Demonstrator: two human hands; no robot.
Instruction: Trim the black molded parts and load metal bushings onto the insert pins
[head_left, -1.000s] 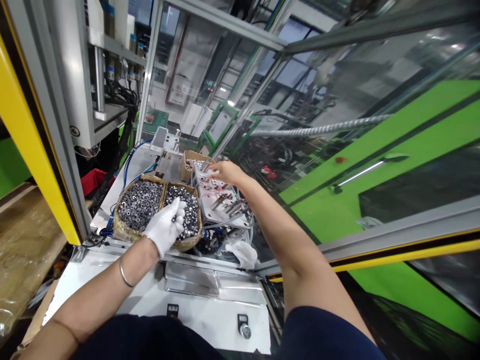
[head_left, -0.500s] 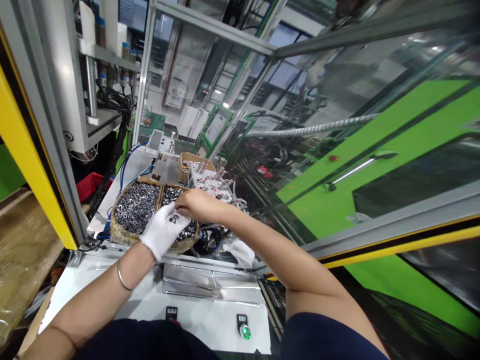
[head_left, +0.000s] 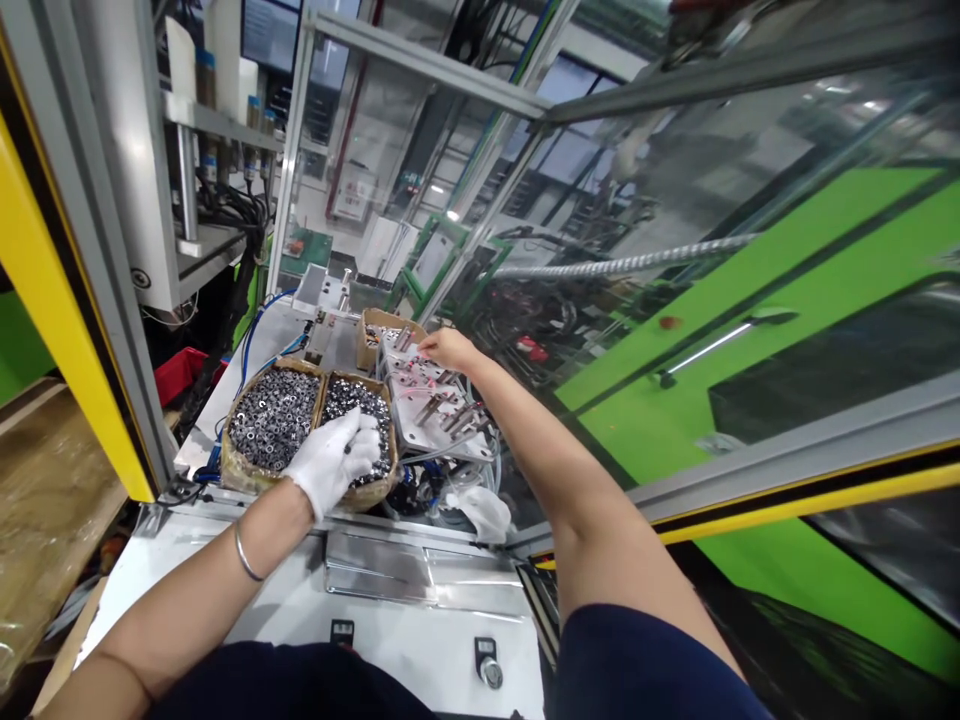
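From the head view, your left hand (head_left: 326, 465), in a white glove, is cupped palm up with its fingers loosely curled around a small dark piece (head_left: 347, 450). The cup probably keeps such loose bits from rolling off. How many lie in the palm you cannot tell, as the curled fingers hide part of it.

Under and beyond that hand is a box of shiny parts (head_left: 352, 392); whether the glove touches them is unclear. Just to the hand's left, a second box holds grey rings (head_left: 274, 410). The two boxes stand side by side, likely so that either lies within easy reach.

Your right hand (head_left: 442, 350) is bare, held narrow with the fingertips drawn together over the far end of the fixture (head_left: 409, 405). Whether they grip anything is too small to tell. The bare fingers may be for a finer feel. The fixture, with its metal posts, runs from below this hand back toward you, which seems to put its far end at arm's stretch. To the hand's left is a carton (head_left: 369, 355); well below it, toward you, lies a crumpled white cloth (head_left: 486, 512).
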